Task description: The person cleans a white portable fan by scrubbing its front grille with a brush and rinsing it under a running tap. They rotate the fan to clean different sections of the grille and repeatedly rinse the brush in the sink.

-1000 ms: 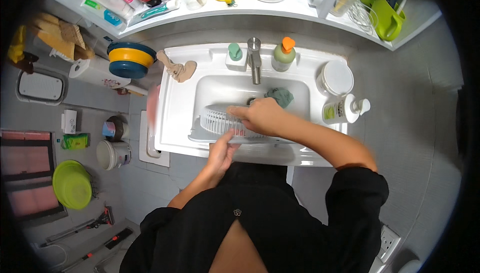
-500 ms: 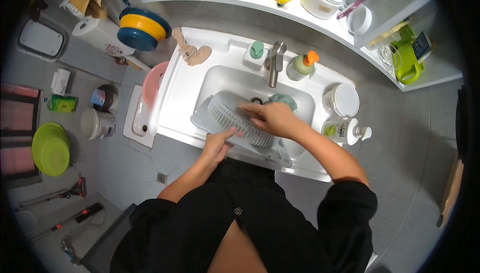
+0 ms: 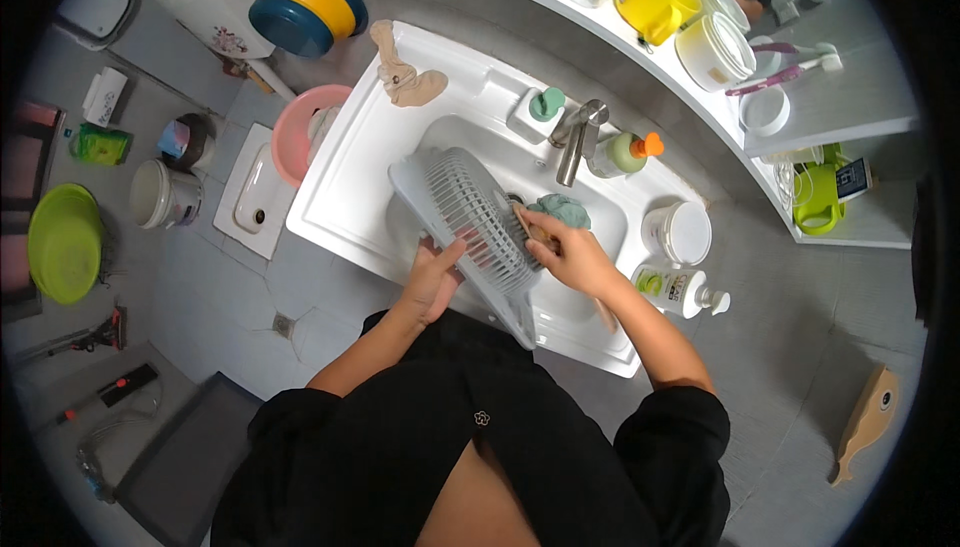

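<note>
A grey plastic panel with a raised, slatted grille (image 3: 470, 209) is tilted over the sink (image 3: 345, 182), partly overhanging its front edge. My left hand (image 3: 432, 282) grips it by the near left side, thumb over the slats and fingers underneath. At the grille's right side is my right hand (image 3: 572, 259), its fingers closed around a small tan piece (image 3: 522, 219) whose kind I cannot make out. The piece is against or very near the slats. Just behind that hand, a crumpled green cloth (image 3: 563, 210) lies in the basin.
Behind the basin stand a faucet (image 3: 578, 142), a green-topped dispenser (image 3: 537, 114) and an orange-topped pump bottle (image 3: 622, 154). On the right are a white tub (image 3: 680, 234) and a white pump bottle (image 3: 672, 290). A beige sock (image 3: 405, 82) lies back left; a shelf (image 3: 690, 97) overhangs.
The grille has turned steeper, its near end swinging left and toward me. My right hand has shifted slightly right and down, with the tan piece now visible. The whole view has rotated.
</note>
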The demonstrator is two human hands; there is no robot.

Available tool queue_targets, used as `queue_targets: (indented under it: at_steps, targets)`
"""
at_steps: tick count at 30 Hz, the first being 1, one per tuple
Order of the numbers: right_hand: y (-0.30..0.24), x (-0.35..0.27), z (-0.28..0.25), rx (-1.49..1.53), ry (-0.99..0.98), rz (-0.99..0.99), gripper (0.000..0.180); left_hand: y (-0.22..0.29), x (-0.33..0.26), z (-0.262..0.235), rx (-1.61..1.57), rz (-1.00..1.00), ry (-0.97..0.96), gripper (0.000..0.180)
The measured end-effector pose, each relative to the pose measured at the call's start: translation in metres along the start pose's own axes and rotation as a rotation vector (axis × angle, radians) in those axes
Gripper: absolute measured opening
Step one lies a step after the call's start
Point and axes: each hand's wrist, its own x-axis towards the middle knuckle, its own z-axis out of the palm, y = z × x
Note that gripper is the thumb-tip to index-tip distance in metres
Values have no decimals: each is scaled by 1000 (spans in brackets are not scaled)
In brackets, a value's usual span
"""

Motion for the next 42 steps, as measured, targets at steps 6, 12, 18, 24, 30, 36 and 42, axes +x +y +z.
queue_targets:
  at_steps: [6,12,18,24,30,36,42]
  targets:
    - [-46,31,5,-217,28,-46,43,-13,21,-2,116,27,-102,37]
    - [-45,24,6,-479,110,6,39,-15,36,19,51,-30,-116,27]
    - [-31,28,2,-503,191,107,37,-23,41,26,32,1,-183,27]
    - [-31,15,3,-600,136,-20,44,-36,41,24,144,-13,-139,27]
    - [-21,27,-13,-612,185,122,43,-41,37,36,51,0,-162,27]
    - [-28,41,-24,-705,-34,60,39,-46,38,23,89,-65,-197,29]
    - [-49,52,-27,-582,-152,-113,32,-44,38,14,92,-78,-230,32]
